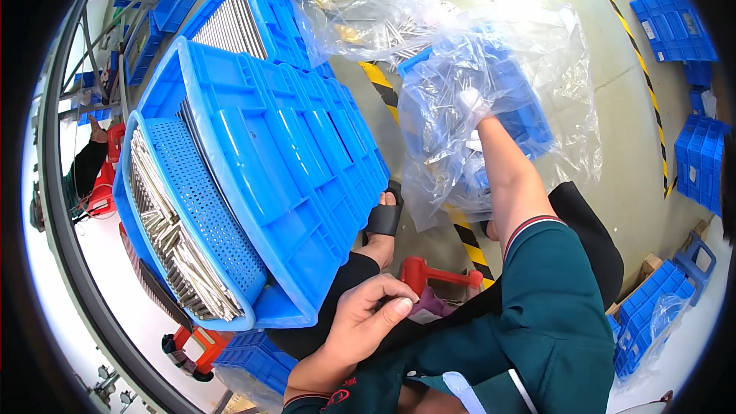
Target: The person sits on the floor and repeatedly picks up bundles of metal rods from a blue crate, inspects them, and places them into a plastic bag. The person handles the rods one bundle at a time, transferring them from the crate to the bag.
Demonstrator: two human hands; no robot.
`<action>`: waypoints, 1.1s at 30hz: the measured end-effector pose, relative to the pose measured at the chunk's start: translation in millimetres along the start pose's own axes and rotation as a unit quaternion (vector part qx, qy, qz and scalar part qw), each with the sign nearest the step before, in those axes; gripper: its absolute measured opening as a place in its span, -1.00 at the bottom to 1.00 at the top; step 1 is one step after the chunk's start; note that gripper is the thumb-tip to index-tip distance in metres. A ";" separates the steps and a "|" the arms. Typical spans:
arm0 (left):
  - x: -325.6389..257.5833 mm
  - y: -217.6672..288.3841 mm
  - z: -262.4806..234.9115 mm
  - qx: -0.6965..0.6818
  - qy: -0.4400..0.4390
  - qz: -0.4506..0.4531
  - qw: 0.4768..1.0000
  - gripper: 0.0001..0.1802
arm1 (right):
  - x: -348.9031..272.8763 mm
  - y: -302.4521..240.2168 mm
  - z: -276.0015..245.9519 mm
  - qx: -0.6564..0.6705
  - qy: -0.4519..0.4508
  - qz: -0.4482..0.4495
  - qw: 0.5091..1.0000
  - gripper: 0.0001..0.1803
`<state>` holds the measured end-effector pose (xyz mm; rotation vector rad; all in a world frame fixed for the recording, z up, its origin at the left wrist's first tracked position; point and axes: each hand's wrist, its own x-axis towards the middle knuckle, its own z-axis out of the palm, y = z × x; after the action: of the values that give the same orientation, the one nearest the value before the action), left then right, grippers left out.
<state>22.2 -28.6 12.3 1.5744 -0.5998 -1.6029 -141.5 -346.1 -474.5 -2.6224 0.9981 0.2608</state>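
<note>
A big blue plastic crate [291,153] fills the left half of the view, tipped up so its ribbed outer wall faces the camera. At its lower left end a perforated blue tray [207,207] holds slim metal pins [172,245], packed side by side in a band that runs from upper left to lower right.

To the right, a clear plastic bag [491,107] lines a smaller blue bin [529,115] standing on the floor; loose pins lie inside it pointing every way.

The right hand [471,103] reaches down into the bag, and the film hides whether its fingers are closed.

The left hand [368,314] rests near the lap, fingers curled together, empty.
</note>
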 end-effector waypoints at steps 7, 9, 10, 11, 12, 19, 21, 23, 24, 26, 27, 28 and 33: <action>-1.8 3.1 5.9 0.006 -0.021 0.019 1.000 -0.78 | -19.8 20.7 -10.3 -0.085 -0.029 -0.038 0.995 -0.81; -3.9 3.2 7.6 0.001 -0.020 0.016 1.000 -0.78 | -19.1 26.7 -6.6 -0.027 -0.060 -0.072 0.995 -0.79; -4.8 3.9 8.5 -0.002 -0.016 0.013 1.000 -0.78 | -17.3 27.2 -7.5 0.026 -0.082 -0.093 0.992 -0.77; -3.9 6.9 9.4 -0.005 -0.031 0.013 0.999 -0.79 | -24.6 43.6 0.6 0.029 -0.052 -0.018 0.998 -0.75; -2.5 9.7 10.3 -0.004 -0.049 0.018 0.999 -0.79 | -34.3 57.2 9.4 0.030 -0.021 0.058 0.998 -0.73; -12.0 6.4 18.9 -0.011 -0.042 0.024 0.999 -0.81 | -62.6 12.3 -74.6 0.264 0.160 0.334 0.891 -0.70; -10.9 4.6 16.0 -0.013 -0.053 0.023 0.998 -0.82 | -77.7 2.9 -99.0 0.239 0.162 0.343 0.894 -0.70; -13.8 3.3 14.3 0.004 -0.074 0.042 0.996 -0.84 | -91.9 -4.8 -125.6 0.212 0.179 0.354 0.893 -0.68; -15.1 2.3 15.3 0.001 -0.073 0.048 0.996 -0.84 | -96.5 -8.4 -131.0 0.196 0.176 0.360 0.895 -0.66; -14.1 3.0 17.0 0.014 -0.075 0.068 0.995 -0.84 | -107.2 -9.8 -131.6 0.167 0.121 0.385 0.899 -0.67; -14.1 3.2 17.8 0.020 -0.075 0.077 0.994 -0.84 | -111.2 -10.0 -129.0 0.153 0.092 0.397 0.900 -0.67; -13.5 4.0 18.6 0.025 -0.082 0.079 0.993 -0.84 | -117.1 -4.7 -118.1 0.112 0.062 0.385 0.914 -0.66; -17.4 5.7 20.8 0.000 -0.051 0.037 0.998 -0.79 | -120.2 -30.7 -110.3 0.055 -0.133 0.385 0.912 -0.75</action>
<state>1.6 -22.1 29.5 1.4603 -0.7052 -1.6349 -203.6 -290.6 -330.9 -1.8968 1.8241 0.6895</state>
